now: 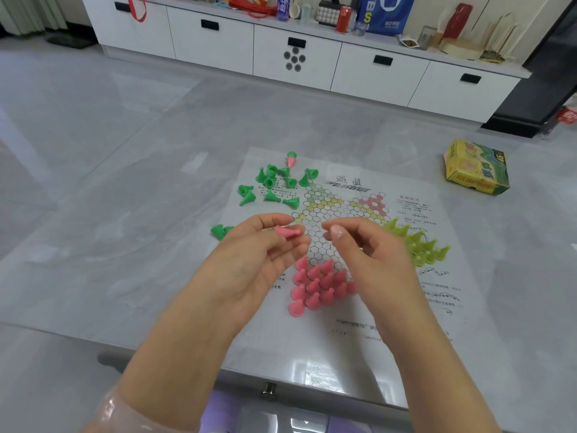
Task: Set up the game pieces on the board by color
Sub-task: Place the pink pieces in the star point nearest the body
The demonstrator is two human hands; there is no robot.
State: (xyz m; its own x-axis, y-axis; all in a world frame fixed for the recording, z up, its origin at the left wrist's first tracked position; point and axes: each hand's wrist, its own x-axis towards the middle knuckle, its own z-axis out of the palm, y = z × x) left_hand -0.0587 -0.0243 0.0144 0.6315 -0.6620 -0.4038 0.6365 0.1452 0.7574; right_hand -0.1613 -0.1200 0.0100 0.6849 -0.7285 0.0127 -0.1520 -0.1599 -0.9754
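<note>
Pink game piece (pixel 288 231) lies on its side between the fingertips of the left hand (pixel 259 254), its long axis running roughly left to right, the wide base toward the left and the narrow tip toward the right hand (pixel 371 248). The left hand pinches it above the left part of the board (pixel 343 232), a printed paper sheet lying flat on the grey desk (pixel 125 214). The right hand is raised just beside it over the middle of the board, fingers loosely curled and holding nothing that shows.

Below the hands, a cluster of pink pieces (pixel 318 285) stands upright, tips up, packed close on the near point of the star. To the right, yellow-green pieces (pixel 418 245) stand upright in a tight group on the right point. Beyond the left hand, green pieces (pixel 274 185) lie scattered, most tipped over and pointing in different directions, some on the sheet's far left corner and some on the desk; one pink piece (pixel 292 160) sits among them at the far edge. A yellow and green box (pixel 476 168) rests on the desk, well apart to the right.
</note>
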